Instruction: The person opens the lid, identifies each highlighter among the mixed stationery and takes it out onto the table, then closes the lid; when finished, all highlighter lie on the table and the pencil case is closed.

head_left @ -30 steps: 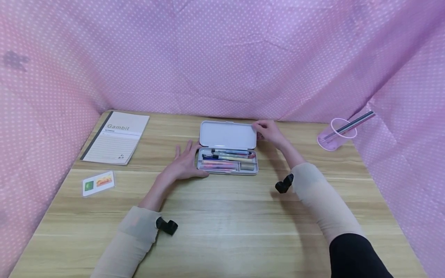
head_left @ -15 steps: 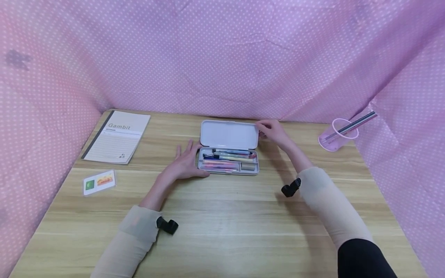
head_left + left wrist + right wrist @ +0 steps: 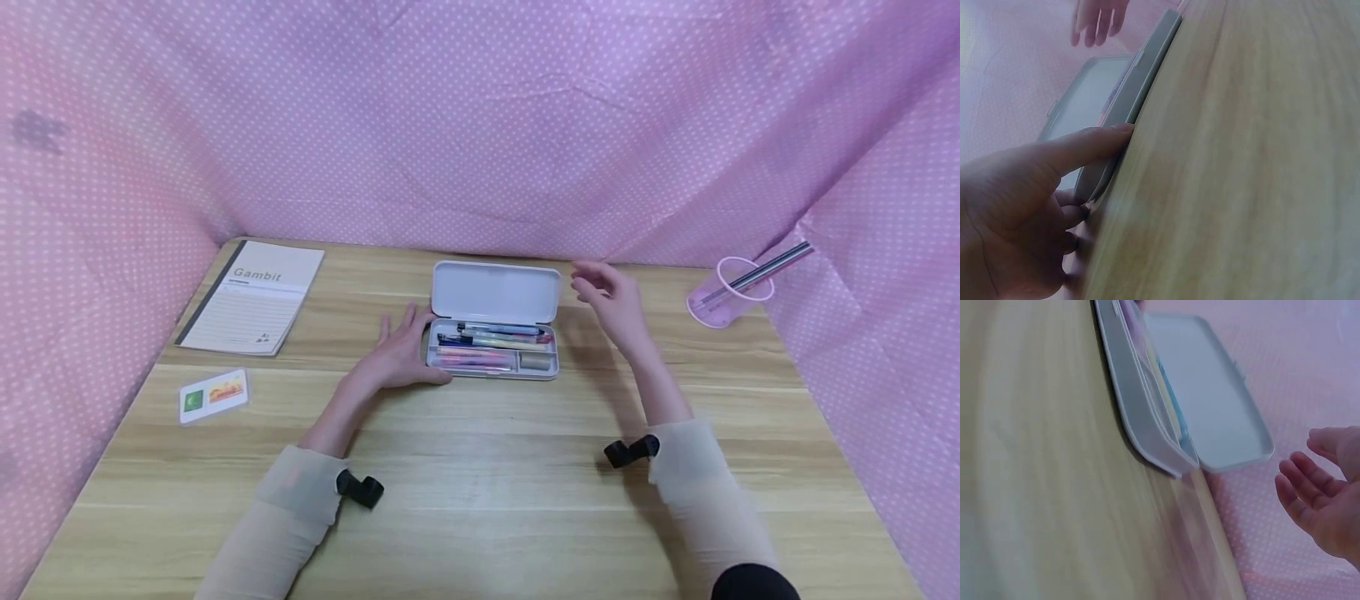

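A white pencil case (image 3: 491, 375) lies on the table with its lid (image 3: 495, 290) raised and tilted back. Several pens (image 3: 502, 340) fill the rear compartment, and pinkish sticks (image 3: 472, 358) lie in the front one beside a small greyish block (image 3: 535, 360). My left hand (image 3: 397, 354) holds the case's left end, its thumb (image 3: 1094, 147) along the front wall and its fingers round the end. To the right of the lid, my right hand (image 3: 611, 304) hovers with loosely bent fingers (image 3: 1300, 487). A gap separates it from the lid in the right wrist view.
A notebook (image 3: 251, 308) lies at the back left, with a small picture card (image 3: 213, 396) in front of it. On the right, a pink cup (image 3: 711, 304) holds dark sticks (image 3: 772, 265). Pink dotted cloth (image 3: 480, 125) hangs behind the table.
My right hand has let go of the lid's right edge and moved away to the right, its fingers loosening. The lid stays raised. My left hand has kept its place on the case.
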Available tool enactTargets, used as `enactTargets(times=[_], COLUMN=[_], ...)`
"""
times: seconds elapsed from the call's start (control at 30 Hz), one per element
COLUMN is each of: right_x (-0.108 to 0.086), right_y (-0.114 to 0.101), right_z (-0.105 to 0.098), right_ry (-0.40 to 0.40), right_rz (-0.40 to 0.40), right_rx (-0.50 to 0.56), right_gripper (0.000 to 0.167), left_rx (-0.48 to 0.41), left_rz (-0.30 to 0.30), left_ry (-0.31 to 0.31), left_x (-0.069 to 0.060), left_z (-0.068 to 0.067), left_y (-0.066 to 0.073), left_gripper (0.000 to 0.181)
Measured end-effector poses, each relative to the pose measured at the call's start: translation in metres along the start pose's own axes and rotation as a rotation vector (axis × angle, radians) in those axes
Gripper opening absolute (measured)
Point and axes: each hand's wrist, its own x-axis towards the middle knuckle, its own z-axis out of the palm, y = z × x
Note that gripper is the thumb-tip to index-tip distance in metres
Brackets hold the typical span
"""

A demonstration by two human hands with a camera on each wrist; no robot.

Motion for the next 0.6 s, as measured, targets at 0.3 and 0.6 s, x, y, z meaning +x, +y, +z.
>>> enactTargets(times=[0.3,0.6], right_x=[-0.028,-0.035], right_y=[-0.005,-0.006], right_z=[0.021,0.029], right_ry=[-0.129,-0.407], right_rz=[-0.122,-0.196], right_rx=[-0.121,-0.270], right_gripper=[0.031,0.033], left_rx=[0.007,0.009], left_rz=[-0.009,0.001], left_ry=[-0.002,0.001], left_x=[0.000,0.005], left_z=[-0.001,0.003], left_y=[-0.001,-0.001], left_gripper=[0.108,0.107])
